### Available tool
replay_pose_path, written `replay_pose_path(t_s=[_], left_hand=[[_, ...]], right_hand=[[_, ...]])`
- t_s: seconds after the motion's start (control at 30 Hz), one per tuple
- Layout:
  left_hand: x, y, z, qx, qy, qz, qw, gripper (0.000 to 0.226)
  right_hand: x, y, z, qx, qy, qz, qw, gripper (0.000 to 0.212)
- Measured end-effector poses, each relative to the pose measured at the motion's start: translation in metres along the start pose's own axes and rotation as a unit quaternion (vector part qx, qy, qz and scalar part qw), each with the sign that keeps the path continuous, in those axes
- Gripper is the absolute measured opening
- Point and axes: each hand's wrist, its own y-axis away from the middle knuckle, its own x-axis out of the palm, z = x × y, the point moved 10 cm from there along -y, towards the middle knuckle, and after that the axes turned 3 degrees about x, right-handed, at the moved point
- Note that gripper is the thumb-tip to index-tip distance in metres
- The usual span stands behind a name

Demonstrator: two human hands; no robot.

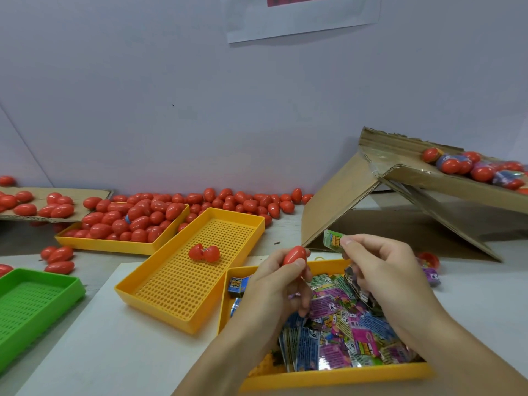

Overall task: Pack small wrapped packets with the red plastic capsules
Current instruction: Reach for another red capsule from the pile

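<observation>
My left hand (278, 284) grips a closed red capsule (294, 255) between thumb and fingers, above the near yellow tray (337, 377) full of small wrapped packets (337, 335). My right hand (380, 270) pinches a green packet (333, 239) at the fingertips, just right of the capsule, and holds more packets (361, 290) under its palm. An opened red capsule (204, 252) with its two halves joined lies in the perforated yellow tray (183, 284).
A yellow tray (114, 244) heaped with red capsules stands at the back left, with several more loose along the wall. A green tray (31, 307) sits at the left. A tilted cardboard box (380, 195) with capsules rises at the right. An open capsule and packet (428, 267) lie beside it.
</observation>
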Motion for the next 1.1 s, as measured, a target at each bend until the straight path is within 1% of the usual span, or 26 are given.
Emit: replay_pose_path(t_s=[0.07, 0.1, 0.17, 0.27, 0.37, 0.4, 0.5, 0.63, 0.73, 0.8, 0.87, 0.93, 1.1], left_hand=[[0.006, 0.0, 0.002, -0.022, 0.051, 0.009, 0.998, 0.038], [0.006, 0.0, 0.001, -0.026, 0.071, 0.006, 0.997, 0.041], [0.003, -0.001, -0.001, -0.013, 0.082, -0.006, 0.997, 0.033], [-0.006, -0.001, -0.005, 0.032, 0.038, -0.026, 0.998, 0.022], [-0.015, -0.002, -0.01, 0.082, -0.079, -0.046, 0.992, 0.024], [-0.017, -0.001, -0.012, 0.091, -0.101, -0.049, 0.99, 0.025], [-0.018, -0.001, -0.015, 0.1, -0.115, -0.056, 0.987, 0.024], [-0.016, -0.001, -0.015, 0.102, -0.114, -0.047, 0.987, 0.017], [-0.014, -0.002, -0.013, 0.098, -0.109, -0.038, 0.988, 0.016], [-0.014, -0.002, -0.013, 0.096, -0.094, -0.036, 0.99, 0.02], [-0.014, -0.002, -0.013, 0.094, -0.073, -0.036, 0.992, 0.03], [-0.015, -0.002, -0.012, 0.088, -0.056, -0.037, 0.994, 0.033], [-0.012, -0.003, -0.01, 0.081, -0.052, -0.019, 0.995, 0.023]], right_hand=[[0.004, 0.0, -0.001, 0.008, -0.002, 0.015, 1.0, 0.026], [0.004, 0.0, -0.001, 0.008, 0.007, 0.017, 1.0, 0.024], [0.005, 0.0, -0.002, 0.005, 0.024, 0.017, 1.0, 0.022], [0.003, 0.0, 0.001, -0.014, 0.046, 0.009, 0.999, 0.02], [0.005, 0.001, 0.006, -0.038, 0.07, 0.008, 0.997, 0.016], [0.005, 0.001, 0.007, -0.044, 0.078, 0.008, 0.996, 0.015], [0.006, 0.002, 0.01, -0.061, 0.096, 0.008, 0.993, 0.013], [0.008, 0.002, 0.013, -0.08, 0.118, 0.017, 0.99, 0.012], [0.008, 0.002, 0.014, -0.084, 0.118, 0.019, 0.989, 0.011], [0.009, 0.002, 0.014, -0.086, 0.117, 0.025, 0.989, 0.013], [0.011, 0.003, 0.015, -0.089, 0.121, 0.035, 0.988, 0.013], [0.013, 0.003, 0.015, -0.092, 0.127, 0.045, 0.986, 0.012], [0.017, 0.005, 0.018, -0.106, 0.122, 0.065, 0.985, 0.012]])
